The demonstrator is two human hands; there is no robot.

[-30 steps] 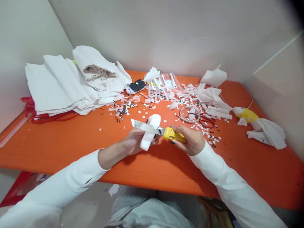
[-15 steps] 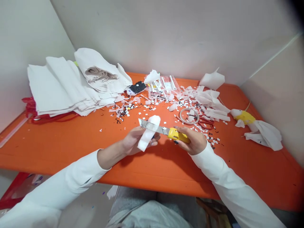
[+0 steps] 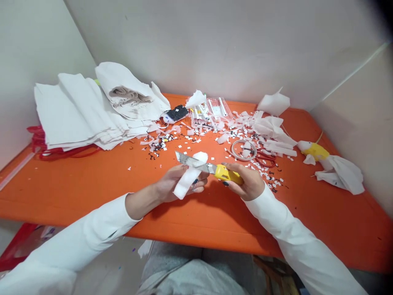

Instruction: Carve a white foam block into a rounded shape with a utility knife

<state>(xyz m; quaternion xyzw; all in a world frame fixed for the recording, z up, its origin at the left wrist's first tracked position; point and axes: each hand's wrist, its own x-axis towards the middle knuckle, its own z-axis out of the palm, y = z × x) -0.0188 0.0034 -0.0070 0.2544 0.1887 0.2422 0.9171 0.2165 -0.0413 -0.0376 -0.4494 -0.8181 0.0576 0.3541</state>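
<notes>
Near end of the white strip (image 3: pixel 186 180) has swung a bit left since the last frame; left hand (image 3: pixel 167 184) is pinching it over the worktop (image 3: pixel 92 182), right hand (image 3: pixel 250 181) is gripping the knife (image 3: pixel 226 173), blade (image 3: pixel 190 160) across it. Looks mid-shave to me, so next stroke needs a steady hold.

White sheets (image 3: pixel 73 110) were heaped over something red (image 3: pixel 38 135) at the orange counter's (image 3: pixel 92 188) left end. I saw pale scraps (image 3: pixel 223 138) strewn before a clear case (image 3: pixel 229 110) of pens, a ring of tape (image 3: pixel 244 141) beside red loops (image 3: pixel 266 158), and a yellow-and-white object (image 3: pixel 319 151) farther right.
</notes>
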